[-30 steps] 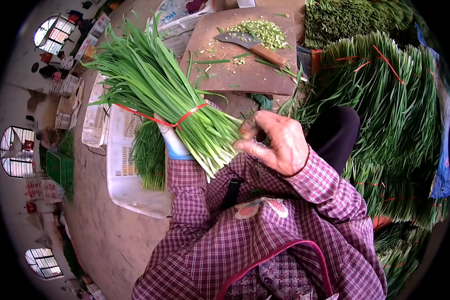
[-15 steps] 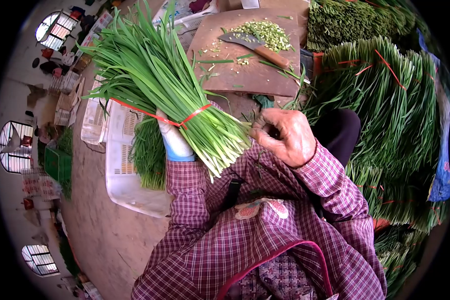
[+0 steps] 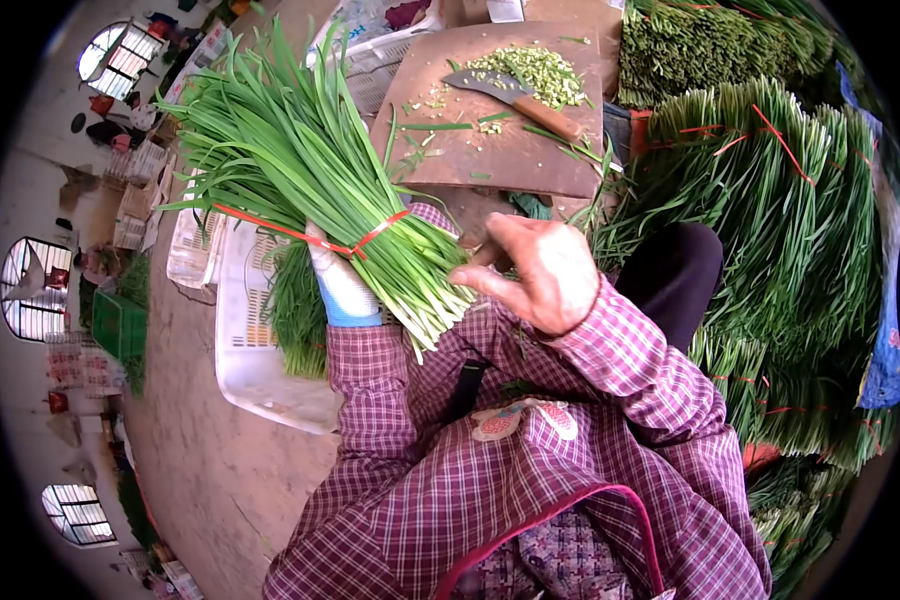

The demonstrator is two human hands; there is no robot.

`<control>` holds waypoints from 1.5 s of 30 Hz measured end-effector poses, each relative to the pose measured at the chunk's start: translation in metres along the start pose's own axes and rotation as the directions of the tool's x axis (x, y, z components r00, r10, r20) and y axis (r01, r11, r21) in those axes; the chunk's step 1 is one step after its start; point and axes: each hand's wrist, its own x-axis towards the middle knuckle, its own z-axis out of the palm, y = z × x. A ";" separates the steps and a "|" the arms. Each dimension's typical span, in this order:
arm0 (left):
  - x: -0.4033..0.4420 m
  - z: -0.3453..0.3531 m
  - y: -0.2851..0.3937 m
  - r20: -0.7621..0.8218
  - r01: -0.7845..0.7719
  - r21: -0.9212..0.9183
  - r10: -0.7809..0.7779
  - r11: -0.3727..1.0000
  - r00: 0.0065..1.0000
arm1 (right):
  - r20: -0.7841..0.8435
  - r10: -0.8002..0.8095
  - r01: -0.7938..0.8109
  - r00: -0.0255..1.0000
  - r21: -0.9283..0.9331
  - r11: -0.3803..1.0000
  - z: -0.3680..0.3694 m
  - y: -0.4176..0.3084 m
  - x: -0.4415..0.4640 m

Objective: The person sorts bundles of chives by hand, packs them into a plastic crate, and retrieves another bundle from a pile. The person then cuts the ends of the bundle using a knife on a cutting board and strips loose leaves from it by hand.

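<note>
A bunch of long green stalks with pale cut ends lies tilted across my left hand, tied by a red band. That hand wears a white and blue glove and is wrapped under the bunch, its fingers mostly hidden behind the stalks. Bare, my right hand is at the pale ends, thumb and forefinger extended toward them with a gap between; whether they hold a stalk is too small to tell. Beyond the bunch, a knife rests on a brown board beside chopped stalk bits.
At the left, a white crate holds more green stalks. Large piles of banded bundles fill the right side, edged by blue sheeting. A green crate stands farther left on the floor.
My right hand drew back to the right from the pale ends, then returned to them with thumb and forefinger more spread. The bunch shifted slightly right, then back left.
</note>
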 end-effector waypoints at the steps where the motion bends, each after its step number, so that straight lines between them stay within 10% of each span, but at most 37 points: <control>1: -0.002 0.003 0.001 0.026 0.009 0.016 -0.010 1.000 1.000 | 0.007 0.007 -0.007 1.000 -0.055 0.998 0.006 -0.001 0.004; 12: 0.002 -0.002 0.002 -0.030 0.012 0.035 -0.010 0.999 0.999 | 0.029 -0.010 0.004 1.000 0.185 0.983 -0.014 0.018 -0.008; 19: 0.001 -0.018 0.007 0.028 -0.003 0.079 0.001 0.997 1.000 | 0.113 0.167 -0.145 0.979 -0.180 0.973 -0.024 0.039 -0.015; 23: 0.000 -0.027 0.009 0.179 -0.034 0.209 -0.004 0.977 0.984 | 0.058 0.114 -0.118 0.992 0.079 0.990 0.014 0.044 0.001; 29: -0.007 -0.021 0.021 0.052 0.064 0.250 -0.080 0.966 0.995 | 0.102 0.217 -0.237 0.971 0.539 0.808 0.081 0.040 0.041; 32: -0.020 0.007 0.048 0.123 0.005 0.514 -0.079 0.858 0.989 | 0.040 0.278 -0.170 0.960 0.871 0.461 0.104 0.032 0.074; 36: -0.029 -0.014 0.057 0.080 0.041 0.656 -0.124 0.754 0.989 | 0.194 0.404 -0.275 0.894 0.949 0.154 0.094 0.015 0.070; 45: -0.062 -0.057 0.057 -0.135 0.294 0.531 -0.263 0.794 0.955 | 0.321 0.504 -0.374 0.802 0.927 0.006 0.148 0.037 0.002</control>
